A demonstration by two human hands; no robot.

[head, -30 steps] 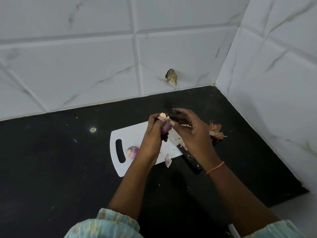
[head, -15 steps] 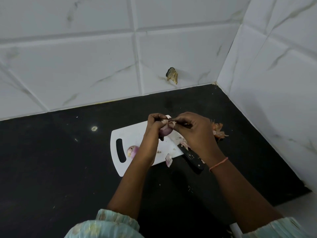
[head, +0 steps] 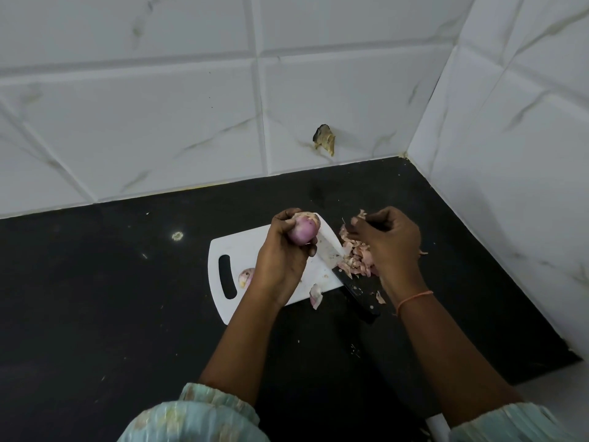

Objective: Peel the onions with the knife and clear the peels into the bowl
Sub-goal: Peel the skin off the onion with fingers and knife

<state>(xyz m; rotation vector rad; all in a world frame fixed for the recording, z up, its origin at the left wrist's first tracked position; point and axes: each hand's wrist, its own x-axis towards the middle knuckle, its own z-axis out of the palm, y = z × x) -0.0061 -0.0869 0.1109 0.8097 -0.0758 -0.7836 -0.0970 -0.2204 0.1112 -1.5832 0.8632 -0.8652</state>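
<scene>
On the cutting board [head: 242, 247], near its slotted left edge: one peeled onion [head: 247, 277]. Above the far edge, left hand [head: 280, 253] curled round the second onion [head: 302, 232]: firm, smooth, likely slippery, best cupped around its middle. Knife [head: 347, 279] across the right edge. Beyond, peels [head: 355, 256]: light, brittle, best gathered loosely. Right hand [head: 392, 240] over them, fingers curled, apparently pinching a scrap.

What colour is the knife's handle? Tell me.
Black, on the knife lying beside the cutting board; head view.
</scene>
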